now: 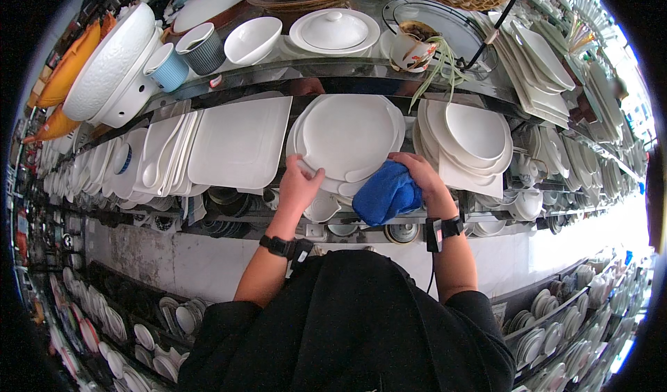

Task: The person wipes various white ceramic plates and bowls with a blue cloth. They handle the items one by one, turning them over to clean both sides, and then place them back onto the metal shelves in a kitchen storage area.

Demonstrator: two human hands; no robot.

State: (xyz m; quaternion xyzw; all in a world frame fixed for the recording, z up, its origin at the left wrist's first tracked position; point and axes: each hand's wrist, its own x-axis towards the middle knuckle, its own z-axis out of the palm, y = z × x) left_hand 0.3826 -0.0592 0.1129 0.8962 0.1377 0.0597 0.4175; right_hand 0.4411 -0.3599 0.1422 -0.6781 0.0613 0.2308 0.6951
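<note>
A stack of round white plates (pixel 349 131) with curled, tab-like rims rests on the glass shelf before me. My left hand (pixel 301 183) touches the lower left rim of the stack, thumb and fingers apart; whether it grips a plate is unclear. Bunched in my right hand (pixel 421 173) is a blue cloth (pixel 388 194), held against the lower right edge of the same stack. Part of the rim is hidden behind the cloth. Just below the plates, between my hands, a small white dish (pixel 322 208) shows.
Large square white plates (pixel 242 142) stand left of the stack; bowls on plates (pixel 477 131) sit right. The upper glass shelf (pixel 333 68) holds a lidded white dish (pixel 334 29), cups (pixel 167 68) and a potted plant (pixel 414 48). More crockery racks (pixel 547 308) flank me behind.
</note>
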